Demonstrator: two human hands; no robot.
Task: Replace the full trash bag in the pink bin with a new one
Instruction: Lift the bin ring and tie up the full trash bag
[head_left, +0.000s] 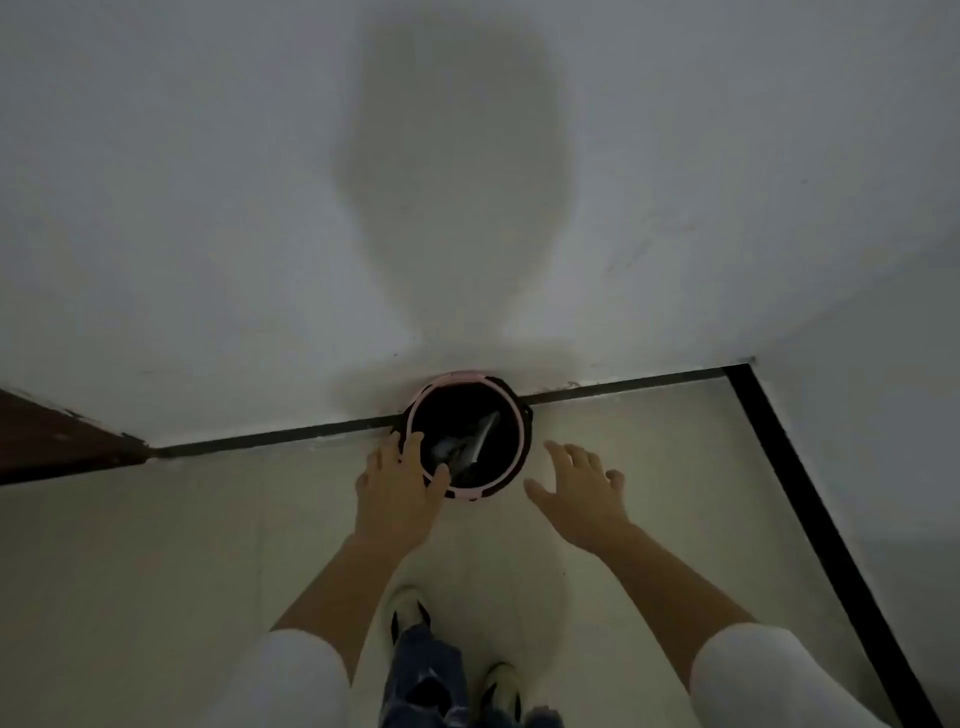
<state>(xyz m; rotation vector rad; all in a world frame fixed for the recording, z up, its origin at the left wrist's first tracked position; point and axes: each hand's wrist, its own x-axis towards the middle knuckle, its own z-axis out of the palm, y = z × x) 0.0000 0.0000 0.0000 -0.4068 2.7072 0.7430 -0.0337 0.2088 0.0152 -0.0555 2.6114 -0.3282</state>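
Note:
A round pink bin (511, 415) stands on the floor against the white wall. A black trash bag (452, 410) lines it, folded over the rim, with grey rubbish (470, 441) inside. My left hand (397, 488) reaches over the bin's near left rim, fingers spread, with fingertips at the bag's edge; whether it grips the bag I cannot tell. My right hand (579, 493) hovers open to the right of the bin, apart from it, holding nothing.
A black skirting line (623, 387) runs along the wall base and turns down the right side (810, 525). A dark brown door edge (57, 441) sits at the left. My feet in white shoes (408, 613) stand on the pale floor behind the bin.

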